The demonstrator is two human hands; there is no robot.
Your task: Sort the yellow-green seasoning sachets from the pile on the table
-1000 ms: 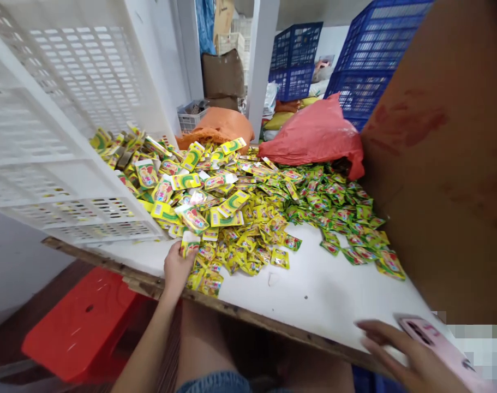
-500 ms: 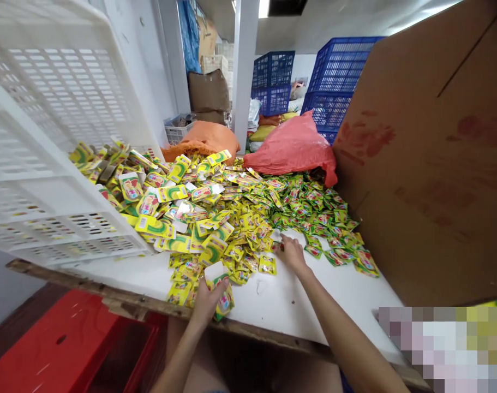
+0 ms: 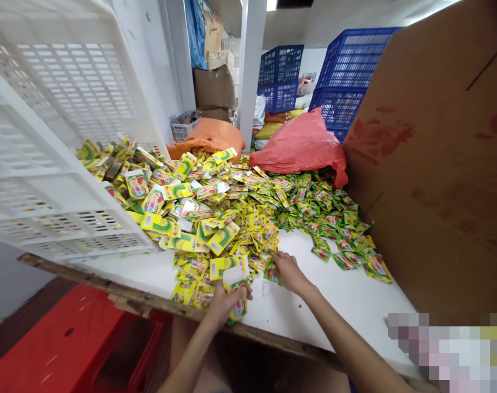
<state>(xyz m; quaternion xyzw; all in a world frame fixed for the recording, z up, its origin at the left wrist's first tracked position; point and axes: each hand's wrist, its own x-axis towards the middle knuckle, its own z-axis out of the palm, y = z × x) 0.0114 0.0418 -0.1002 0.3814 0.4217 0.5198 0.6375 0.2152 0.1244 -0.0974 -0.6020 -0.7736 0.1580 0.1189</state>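
A big heap of small yellow and green sachets [image 3: 232, 213] covers the white table [image 3: 338, 300]. My left hand [image 3: 226, 303] is closed round a larger packet [image 3: 237, 289] with a white top, held near the table's front edge. My right hand [image 3: 287, 271] rests on the table at the heap's near edge, fingers curled on a small sachet [image 3: 270, 271]. Larger yellow packets [image 3: 166, 199] spill from a tipped white crate [image 3: 60, 142] on the left.
A tall cardboard sheet [image 3: 440, 164] walls the right side. A red bag [image 3: 301, 144] and an orange bag [image 3: 209, 136] lie behind the heap. Blue crates [image 3: 346, 76] stand at the back. A red stool [image 3: 68, 349] sits below the table's worn front edge.
My left hand drew its packet from the heap toward the front edge. My right hand came up from the lower right, reached into the sachets, then pulled one back a little.
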